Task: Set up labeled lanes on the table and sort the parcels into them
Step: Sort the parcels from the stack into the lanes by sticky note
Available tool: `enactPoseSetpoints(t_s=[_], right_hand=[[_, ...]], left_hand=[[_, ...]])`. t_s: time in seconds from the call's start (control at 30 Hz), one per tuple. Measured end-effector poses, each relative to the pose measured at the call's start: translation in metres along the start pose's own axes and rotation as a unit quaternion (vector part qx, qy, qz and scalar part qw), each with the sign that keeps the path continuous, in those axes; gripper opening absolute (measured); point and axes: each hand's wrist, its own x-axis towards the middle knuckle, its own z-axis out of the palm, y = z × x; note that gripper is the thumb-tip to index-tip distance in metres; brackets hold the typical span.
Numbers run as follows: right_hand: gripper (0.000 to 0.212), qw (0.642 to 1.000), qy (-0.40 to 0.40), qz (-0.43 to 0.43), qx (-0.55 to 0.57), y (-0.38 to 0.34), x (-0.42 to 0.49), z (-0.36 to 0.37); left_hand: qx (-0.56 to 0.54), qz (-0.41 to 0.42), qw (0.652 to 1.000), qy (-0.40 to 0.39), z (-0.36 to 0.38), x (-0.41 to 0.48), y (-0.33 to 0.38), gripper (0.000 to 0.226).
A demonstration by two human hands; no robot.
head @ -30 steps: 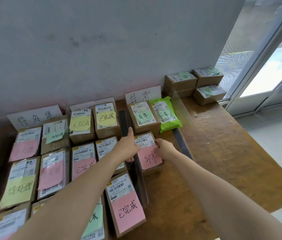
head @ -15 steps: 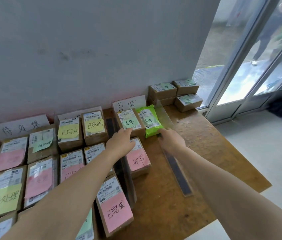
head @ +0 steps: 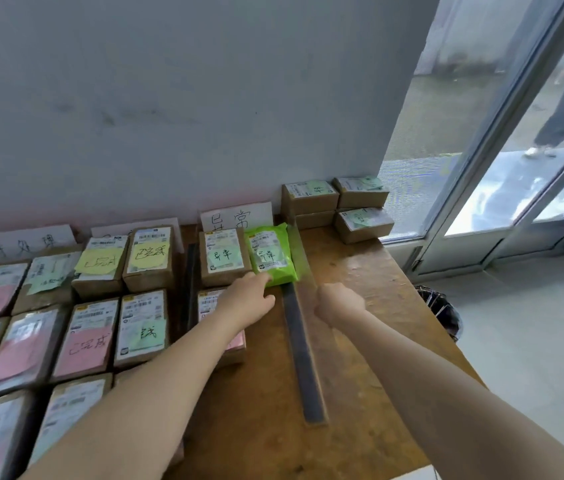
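The green parcel (head: 271, 254) lies in the right-hand lane at the far end of the wooden table (head: 360, 271), a pale green note stuck on top. It sits just beside a brown box (head: 225, 256) with a similar note. Behind the two, a white sign card (head: 239, 216) with handwriting leans on the wall.

The left hand (head: 251, 299) reaches in with loosely extended fingers. Its fingertips meet the near edge of the green parcel and it grasps nothing. Its forearm crosses a box with a pink note (head: 208, 303), partly hiding it.

The right hand (head: 337, 303) is clenched into a fist, nothing visible in it, just to the right of a long strip (head: 303, 358). The strip runs lengthwise along the table on the green parcel's right side — the lane's outer edge. A dark divider (head: 190, 278) marks the lane's left side.

Left of that, rows of boxes (head: 90, 337) fill the other lanes with yellow, pink and green notes. Two more sign cards stand at the wall — the left card (head: 21, 242) and a middle card (head: 114, 231), mostly hidden.

At the far right corner, well apart from the lanes, is a small stack of boxes (head: 363, 223). A dark bin (head: 443, 313) stands on the floor beside the table, near a glass door (head: 502, 188).
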Motion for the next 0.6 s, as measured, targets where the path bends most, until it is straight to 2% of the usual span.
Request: enactPoseSetpoints(t_s=[0.07, 0.3, 0.5, 0.6], right_hand=[[0.017, 0.999, -0.007, -0.006, 0.034, 0.008, 0.006, 0.002], [0.018, 0.995, -0.021, -0.052, 0.081, 0.023, 0.021, 0.002], [0.022, 0.992, -0.056, -0.061, 0.098, 0.023, 0.028, -0.005], [0.019, 0.988, -0.098, -0.047, 0.110, 0.021, 0.026, -0.010]], left_hand=[[-0.007, -0.015, 1.000, 0.002, 0.009, 0.000, 0.010, 0.047], [-0.012, -0.050, 0.999, -0.007, 0.022, 0.001, 0.028, 0.047], [0.000, -0.043, 0.999, -0.010, 0.015, 0.016, 0.033, 0.046], [0.003, -0.030, 0.999, -0.015, 0.012, 0.029, 0.035, 0.045]])
